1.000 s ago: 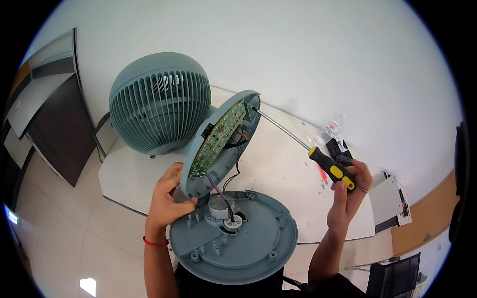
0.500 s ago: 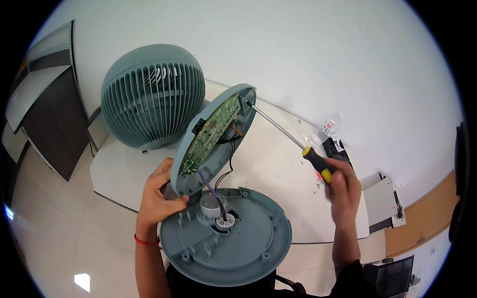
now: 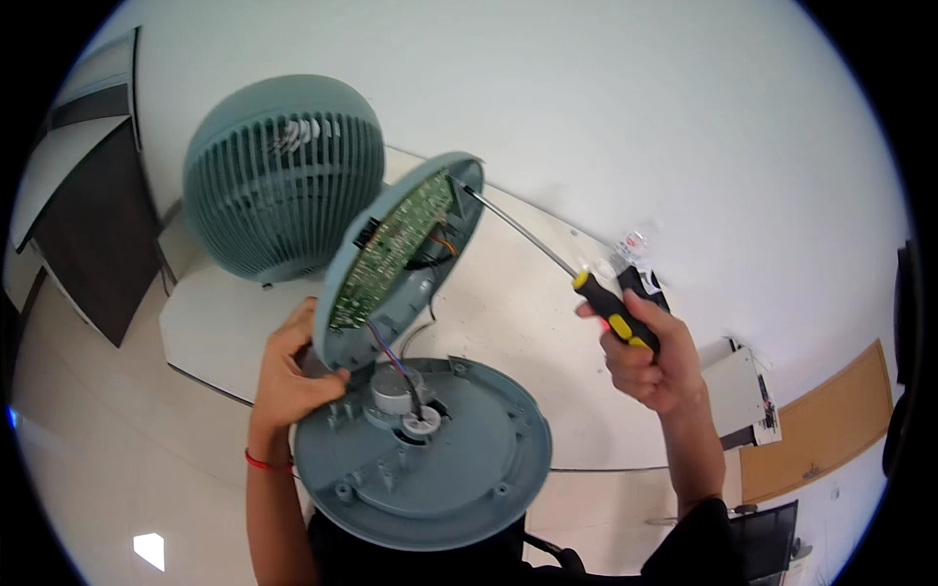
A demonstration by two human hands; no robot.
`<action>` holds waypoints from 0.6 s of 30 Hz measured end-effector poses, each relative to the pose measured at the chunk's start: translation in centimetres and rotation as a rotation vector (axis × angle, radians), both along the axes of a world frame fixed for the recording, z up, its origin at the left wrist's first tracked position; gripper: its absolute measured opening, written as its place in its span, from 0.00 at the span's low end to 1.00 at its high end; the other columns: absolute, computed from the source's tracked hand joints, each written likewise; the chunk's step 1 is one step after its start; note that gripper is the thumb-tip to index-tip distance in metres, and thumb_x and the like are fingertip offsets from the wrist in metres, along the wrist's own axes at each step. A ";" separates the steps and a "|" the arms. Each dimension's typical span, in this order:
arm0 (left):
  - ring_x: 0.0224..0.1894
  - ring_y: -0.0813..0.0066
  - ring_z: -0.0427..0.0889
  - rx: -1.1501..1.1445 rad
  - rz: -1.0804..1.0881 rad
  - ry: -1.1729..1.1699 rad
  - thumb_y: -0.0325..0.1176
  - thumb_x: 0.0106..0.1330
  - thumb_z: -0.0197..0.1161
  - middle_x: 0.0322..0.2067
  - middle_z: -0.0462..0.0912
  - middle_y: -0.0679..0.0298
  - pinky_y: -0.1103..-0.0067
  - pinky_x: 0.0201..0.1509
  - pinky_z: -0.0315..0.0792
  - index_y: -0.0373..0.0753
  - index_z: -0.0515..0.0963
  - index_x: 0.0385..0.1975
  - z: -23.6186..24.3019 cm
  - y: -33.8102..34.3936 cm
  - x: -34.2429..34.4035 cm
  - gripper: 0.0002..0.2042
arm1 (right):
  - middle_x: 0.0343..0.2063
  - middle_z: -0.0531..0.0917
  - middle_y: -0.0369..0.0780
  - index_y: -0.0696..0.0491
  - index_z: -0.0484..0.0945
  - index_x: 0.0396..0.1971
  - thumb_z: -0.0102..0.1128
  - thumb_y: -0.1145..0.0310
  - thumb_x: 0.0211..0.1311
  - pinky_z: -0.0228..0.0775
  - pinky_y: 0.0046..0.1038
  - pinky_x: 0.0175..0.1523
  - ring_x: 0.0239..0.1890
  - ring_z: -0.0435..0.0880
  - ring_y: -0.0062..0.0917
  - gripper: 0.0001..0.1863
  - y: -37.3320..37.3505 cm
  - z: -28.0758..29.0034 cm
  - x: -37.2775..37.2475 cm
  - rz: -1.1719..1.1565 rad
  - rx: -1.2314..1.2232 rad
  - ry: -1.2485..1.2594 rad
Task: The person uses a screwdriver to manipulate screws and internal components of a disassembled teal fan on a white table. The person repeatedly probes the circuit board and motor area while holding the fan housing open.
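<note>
My left hand (image 3: 295, 371) grips the lower left edge of a tilted grey-green fan housing (image 3: 459, 217), its thumb near the rim. A green circuit board (image 3: 391, 259) sits inside that housing. Wires run from it down to a round grey-green base plate (image 3: 459, 454), which carries a silver motor (image 3: 395, 390) and a white hub (image 3: 421, 422). In my right hand (image 3: 653, 356) is a screwdriver (image 3: 608, 305) with a black and yellow handle; my fingers wrap round it. Its shaft slants up to the left, and the tip meets the inside of the housing near its upper end.
A round, slatted grey-green fan head (image 3: 285, 181) stands on the white table (image 3: 210, 327) at the back left. By the wall at the table's right lie a clear plastic bottle (image 3: 635, 244) and a black object (image 3: 640, 285). Dark-panelled furniture (image 3: 93, 234) stands far left.
My right fingers have shifted on the screwdriver handle, and the handle has turned. The whole view has slid a little; the tip stays at the housing's upper end.
</note>
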State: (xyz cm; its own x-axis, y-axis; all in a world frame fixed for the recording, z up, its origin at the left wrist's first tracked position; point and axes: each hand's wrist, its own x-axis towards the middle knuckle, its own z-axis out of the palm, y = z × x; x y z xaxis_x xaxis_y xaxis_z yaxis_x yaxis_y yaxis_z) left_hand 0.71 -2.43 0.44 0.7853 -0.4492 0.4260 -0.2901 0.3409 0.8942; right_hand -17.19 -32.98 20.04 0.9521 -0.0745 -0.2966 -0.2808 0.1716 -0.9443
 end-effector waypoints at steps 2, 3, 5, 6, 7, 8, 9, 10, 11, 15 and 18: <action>0.52 0.68 0.74 -0.007 -0.010 0.032 0.21 0.39 0.63 0.47 0.77 0.59 0.79 0.61 0.62 0.27 0.80 0.40 -0.3 -0.2 -0.3 0.21 | 0.13 0.62 0.28 0.62 0.69 0.56 0.38 0.52 0.78 0.39 0.15 0.13 0.09 0.48 0.09 0.26 0.0 -0.4 0.4 -0.038 0.071 -0.001; 0.53 0.68 0.74 -0.014 -0.003 0.041 0.21 0.39 0.63 0.48 0.77 0.59 0.79 0.61 0.62 0.27 0.80 0.40 -0.1 -0.2 -0.5 0.21 | 0.16 0.67 0.30 0.60 0.68 0.56 0.50 0.58 0.74 0.46 0.16 0.14 0.11 0.55 0.10 0.22 -0.4 -0.3 0.2 0.022 -0.042 -0.056; 0.54 0.67 0.74 0.001 0.003 0.034 0.21 0.39 0.63 0.49 0.77 0.58 0.78 0.62 0.62 0.26 0.80 0.40 -0.3 -0.2 -0.3 0.22 | 0.19 0.70 0.31 0.58 0.69 0.56 0.60 0.63 0.69 0.52 0.19 0.16 0.14 0.62 0.12 0.22 -0.3 -1.2 -0.1 0.013 -0.766 -0.288; 0.54 0.67 0.74 0.001 0.001 0.058 0.21 0.39 0.63 0.49 0.77 0.58 0.78 0.62 0.62 0.26 0.80 0.40 -0.2 -0.2 -0.3 0.22 | 0.21 0.72 0.31 0.57 0.69 0.56 0.64 0.66 0.66 0.55 0.20 0.17 0.15 0.65 0.13 0.23 0.1 -1.8 -0.2 0.011 -1.129 -0.403; 0.54 0.68 0.74 -0.006 -0.007 0.086 0.21 0.39 0.63 0.49 0.77 0.58 0.78 0.62 0.62 0.26 0.80 0.40 -0.1 -0.2 -0.4 0.22 | 0.24 0.74 0.33 0.55 0.68 0.57 0.72 0.71 0.57 0.62 0.23 0.21 0.20 0.71 0.16 0.29 1.1 -1.3 -0.5 -0.060 -1.305 -0.395; 0.54 0.68 0.74 -0.014 -0.015 0.114 0.21 0.39 0.63 0.49 0.77 0.58 0.78 0.62 0.62 0.26 0.80 0.40 0.0 -0.2 -0.5 0.21 | 0.23 0.74 0.33 0.54 0.69 0.55 0.71 0.70 0.58 0.60 0.23 0.20 0.19 0.69 0.15 0.26 1.2 -1.1 -0.8 -0.078 -1.152 -0.341; 0.54 0.68 0.74 -0.015 -0.024 0.113 0.21 0.39 0.63 0.49 0.77 0.58 0.78 0.62 0.62 0.26 0.80 0.40 0.1 -0.2 -0.4 0.21 | 0.22 0.73 0.33 0.54 0.70 0.53 0.70 0.69 0.60 0.58 0.22 0.19 0.18 0.68 0.14 0.24 1.2 -0.8 -1.0 -0.096 -0.998 -0.289; 0.54 0.68 0.74 -0.013 -0.031 0.111 0.22 0.39 0.63 0.49 0.77 0.58 0.78 0.62 0.62 0.26 0.80 0.40 0.2 0.0 -0.4 0.22 | 0.22 0.72 0.32 0.54 0.71 0.52 0.68 0.68 0.62 0.56 0.21 0.18 0.17 0.66 0.13 0.21 1.2 -0.7 -1.1 -0.114 -0.841 -0.239; 0.54 0.68 0.74 -0.012 -0.037 0.109 0.22 0.39 0.63 0.49 0.77 0.59 0.78 0.62 0.62 0.26 0.80 0.40 0.2 0.0 -0.3 0.22 | 0.21 0.72 0.32 0.54 0.72 0.50 0.67 0.67 0.63 0.54 0.20 0.17 0.16 0.64 0.13 0.19 1.1 -0.5 -1.2 -0.131 -0.685 -0.190; 0.55 0.69 0.74 0.034 -0.009 0.085 0.22 0.39 0.63 0.50 0.77 0.59 0.78 0.62 0.62 0.26 0.81 0.42 -0.5 -0.2 -0.3 0.23 | 0.15 0.66 0.29 0.52 0.71 0.44 0.56 0.58 0.72 0.42 0.16 0.14 0.11 0.51 0.09 0.13 0.7 1.0 -0.3 -0.072 -0.064 0.035; 0.55 0.68 0.74 0.034 -0.016 0.142 0.22 0.39 0.63 0.51 0.77 0.59 0.77 0.62 0.63 0.27 0.81 0.43 -0.2 -0.2 -0.3 0.24 | 0.15 0.67 0.30 0.54 0.71 0.45 0.57 0.58 0.71 0.44 0.15 0.14 0.10 0.53 0.09 0.15 0.5 1.1 0.3 -0.119 -0.322 -0.024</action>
